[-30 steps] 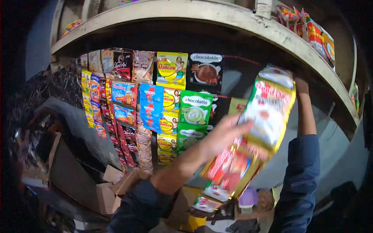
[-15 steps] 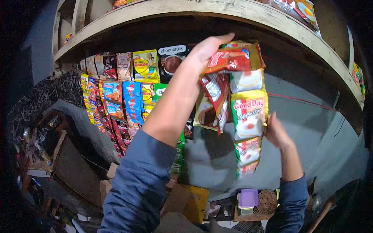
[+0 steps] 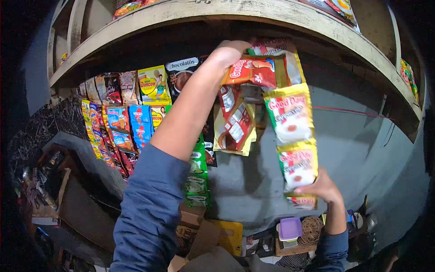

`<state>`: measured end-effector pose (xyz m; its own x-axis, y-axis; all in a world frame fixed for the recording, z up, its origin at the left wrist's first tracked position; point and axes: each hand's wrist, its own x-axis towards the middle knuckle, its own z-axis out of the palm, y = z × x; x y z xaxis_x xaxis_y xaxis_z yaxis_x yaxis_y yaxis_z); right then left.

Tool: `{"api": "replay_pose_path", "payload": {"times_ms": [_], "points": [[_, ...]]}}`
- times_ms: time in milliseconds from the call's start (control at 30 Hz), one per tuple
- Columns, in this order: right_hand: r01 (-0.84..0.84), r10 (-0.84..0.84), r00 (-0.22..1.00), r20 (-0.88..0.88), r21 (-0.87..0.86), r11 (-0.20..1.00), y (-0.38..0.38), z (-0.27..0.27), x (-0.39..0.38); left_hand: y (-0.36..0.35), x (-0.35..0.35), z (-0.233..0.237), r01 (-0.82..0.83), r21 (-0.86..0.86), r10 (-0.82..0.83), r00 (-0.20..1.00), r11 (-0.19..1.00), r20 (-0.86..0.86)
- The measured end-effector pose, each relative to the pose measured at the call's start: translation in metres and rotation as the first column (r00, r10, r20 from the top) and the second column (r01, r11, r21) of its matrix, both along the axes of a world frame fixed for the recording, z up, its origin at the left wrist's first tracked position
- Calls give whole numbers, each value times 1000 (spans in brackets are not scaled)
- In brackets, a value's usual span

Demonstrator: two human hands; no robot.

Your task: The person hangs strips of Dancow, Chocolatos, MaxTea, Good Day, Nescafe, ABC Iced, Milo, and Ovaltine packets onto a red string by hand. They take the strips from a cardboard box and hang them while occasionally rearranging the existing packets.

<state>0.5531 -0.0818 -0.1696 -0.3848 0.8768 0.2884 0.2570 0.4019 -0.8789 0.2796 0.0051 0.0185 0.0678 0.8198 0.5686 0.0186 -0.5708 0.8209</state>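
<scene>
A strip of Good Day cappuccino sachets (image 3: 291, 115) hangs down on the right, printed in yellow, white and green. Low on this strip, my right hand (image 3: 327, 188) pinches its edge with the thumb across the front. Up under the shelf, my left hand (image 3: 232, 51) is closed at the top of the strips; its fingertips are hidden behind the packets. Beside it a red Good Day sachet (image 3: 253, 71) lies folded sideways over the others. Below that hang red-brown sachets (image 3: 235, 124), some with their backs showing.
Left of my arm hang rows of sachet strips, including a yellow Dancow packet (image 3: 153, 85) and green Chocolatos sachets (image 3: 196, 181). A wooden shelf (image 3: 253, 10) curves overhead. A red string (image 3: 353, 112) runs along the grey wall. Below stand a purple container (image 3: 290, 229) and cardboard boxes (image 3: 204, 238).
My right hand has moved down the cappuccino strip and now pinches it near the bottom. The strip hangs lower and more unfolded. My left hand stays high, and the view has shifted slightly.
</scene>
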Motion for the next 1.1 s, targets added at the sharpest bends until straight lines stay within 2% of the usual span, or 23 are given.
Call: {"api": "replay_pose_path", "payload": {"times_ms": [67,133,167,200,233,267,333,367,400,467,500,533,600,667,733,800,833,867,900,933,1000,1067,1100], "points": [[-23,39,993,114,-142,990,8,-30,0,5,-2,-2,34,-31,-33,999,999,36],[19,-1,990,139,-125,992,8,-38,2,-3,-2,0,94,-81,-86,992,992,93],[288,-339,883,323,194,938,1,-30,8,-6,-3,3,121,-102,-109,987,987,121],[440,-662,652,368,528,727,-5,-20,16,-6,-5,5,148,-121,-130,980,981,150],[675,-798,593,110,471,567,-8,-9,29,0,-11,6,249,-107,-229,958,963,174],[859,-882,450,-137,336,386,-11,3,44,2,-16,6,249,-103,-230,958,963,171],[854,-682,501,-533,429,293,-11,37,65,2,-21,4,251,-93,-241,964,963,111],[765,-778,444,-444,640,72,-15,59,58,-8,-16,2,252,-99,-231,955,963,184],[576,-859,346,-377,808,-122,-14,80,50,-6,-15,1,257,-98,-236,954,962,185],[558,-747,558,-360,829,18,6,113,49,2,-14,-2,236,-110,-212,959,966,190],[565,-699,654,-291,802,195,18,127,48,5,-14,-2,332,-114,-298,924,936,238],[546,-629,742,-233,754,365,33,138,46,6,-13,-2,332,-114,-299,924,936,237],[494,-726,667,-169,829,261,73,147,38,7,-10,-2,242,-124,-210,952,962,223],[275,-947,318,48,951,141,139,139,55,4,-5,-1,197,-132,-168,964,971,205],[350,-782,230,579,701,622,170,144,62,10,-8,0,150,-131,-125,975,980,186],[242,-763,395,511,744,623,151,132,79,31,-17,-4,449,-149,-396,873,881,285],[291,-861,382,336,840,457,150,134,80,36,-18,-4,406,-105,-383,905,908,185],[382,-689,691,218,699,604,130,139,70,30,-14,-1,403,-100,-379,905,910,193],[381,-455,890,10,530,757,96,145,52,23,-9,0,482,-89,-445,855,872,266],[248,-239,968,-72,400,882,60,148,36,17,-7,-1,559,-72,-506,792,826,340],[-119,127,992,2,355,927,53,140,34,13,-7,-7,545,-70,-486,793,836,368],[-81,21,991,131,470,879,60,137,11,9,-5,-8,514,-68,-454,806,855,381],[105,-207,950,234,383,918,68,141,6,8,-3,-9,501,-72,-441,813,862,380]]}}
